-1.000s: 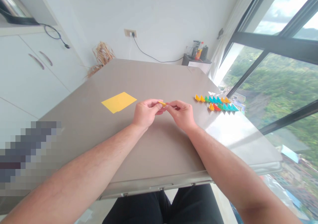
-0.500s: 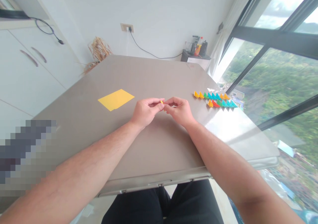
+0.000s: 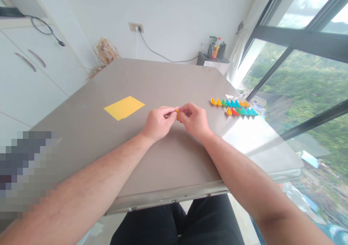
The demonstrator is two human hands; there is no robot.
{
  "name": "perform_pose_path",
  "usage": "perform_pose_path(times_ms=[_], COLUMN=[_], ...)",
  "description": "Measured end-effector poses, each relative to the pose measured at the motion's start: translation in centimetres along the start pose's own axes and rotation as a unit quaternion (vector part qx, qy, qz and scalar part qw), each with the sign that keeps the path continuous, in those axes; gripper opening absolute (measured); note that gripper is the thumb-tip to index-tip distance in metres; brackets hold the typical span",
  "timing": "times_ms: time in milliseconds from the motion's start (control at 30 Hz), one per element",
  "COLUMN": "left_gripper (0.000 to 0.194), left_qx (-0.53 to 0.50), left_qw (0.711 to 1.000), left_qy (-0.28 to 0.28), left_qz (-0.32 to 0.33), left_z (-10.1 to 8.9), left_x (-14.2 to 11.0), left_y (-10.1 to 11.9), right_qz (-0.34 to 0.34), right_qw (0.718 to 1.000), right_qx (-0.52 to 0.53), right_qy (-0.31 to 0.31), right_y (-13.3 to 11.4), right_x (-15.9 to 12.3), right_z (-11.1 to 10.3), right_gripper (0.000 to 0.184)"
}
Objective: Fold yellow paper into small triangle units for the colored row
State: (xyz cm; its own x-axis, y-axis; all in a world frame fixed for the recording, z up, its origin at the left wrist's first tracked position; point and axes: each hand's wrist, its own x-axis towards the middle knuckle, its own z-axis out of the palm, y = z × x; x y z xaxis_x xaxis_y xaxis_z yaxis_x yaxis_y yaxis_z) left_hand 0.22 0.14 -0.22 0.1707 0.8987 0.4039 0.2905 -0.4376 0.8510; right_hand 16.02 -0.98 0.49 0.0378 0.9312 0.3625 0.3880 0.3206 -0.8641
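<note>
Between my fingertips is a small folded piece of yellow-orange paper (image 3: 177, 115), mostly covered by the fingers. My left hand (image 3: 160, 122) pinches it from the left with thumb and forefinger. From the other side my right hand (image 3: 194, 120) grips it, fingers closed. Both hands are over the near middle of the table. Flat yellow paper sheets (image 3: 124, 108) lie to the left of my left hand. Off to the right, small folded paper boats (image 3: 231, 103) in orange, green, blue and red stand in two rows.
The grey-brown table (image 3: 163, 82) has its near edge just above my lap. Behind it, a small cabinet (image 3: 212, 62) bears bottles and a dark appliance. Dried stalks (image 3: 105, 53) stand at the back left, and a large window (image 3: 293, 67) runs along the right.
My right hand's fingers have shifted up slightly around the paper, and more of its yellow-orange surface shows. The whole view has moved a little; sheets and boats stay put.
</note>
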Motion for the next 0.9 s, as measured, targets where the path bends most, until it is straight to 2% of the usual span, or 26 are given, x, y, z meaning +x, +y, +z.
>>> perform_pose_path(times_ms=[100, 233, 367, 533, 767, 900], left_gripper=[0.028, 0.031, 0.032, 0.029, 0.029, 0.034], left_qx=[-0.010, -0.082, -0.098, -0.085, -0.110, -0.184], left_qw=[1.000, 0.995, 0.992, 0.991, 0.986, 0.974], left_qy=[-0.005, 0.008, 0.014, 0.020, 0.009, -0.025], left_qz=[-0.014, -0.060, -0.080, -0.097, -0.126, -0.129], left_z=[0.1, 0.2, 0.0, -0.3, -0.4, -0.7], left_x=[0.0, 0.2, 0.5, 0.8, 0.9, 0.8], left_y=[-0.1, -0.6, -0.9, -0.4, -0.5, -0.6], right_qz=[-0.007, -0.028, -0.066, -0.117, -0.132, -0.139], right_qw=[1.000, 0.998, 0.992, 0.987, 0.981, 0.983], right_qx=[-0.022, -0.051, -0.093, -0.104, -0.128, -0.122], right_qy=[0.002, -0.020, -0.045, -0.046, -0.054, -0.013], right_y=[0.1, 0.4, 0.8, 0.9, 1.0, 1.1], right_x=[0.0, 0.0, 0.0, 0.0, 0.1, 0.3], right_z=[0.1, -0.1, -0.3, -0.3, -0.3, -0.3], right_gripper=[0.008, 0.007, 0.017, 0.027, 0.020, 0.014])
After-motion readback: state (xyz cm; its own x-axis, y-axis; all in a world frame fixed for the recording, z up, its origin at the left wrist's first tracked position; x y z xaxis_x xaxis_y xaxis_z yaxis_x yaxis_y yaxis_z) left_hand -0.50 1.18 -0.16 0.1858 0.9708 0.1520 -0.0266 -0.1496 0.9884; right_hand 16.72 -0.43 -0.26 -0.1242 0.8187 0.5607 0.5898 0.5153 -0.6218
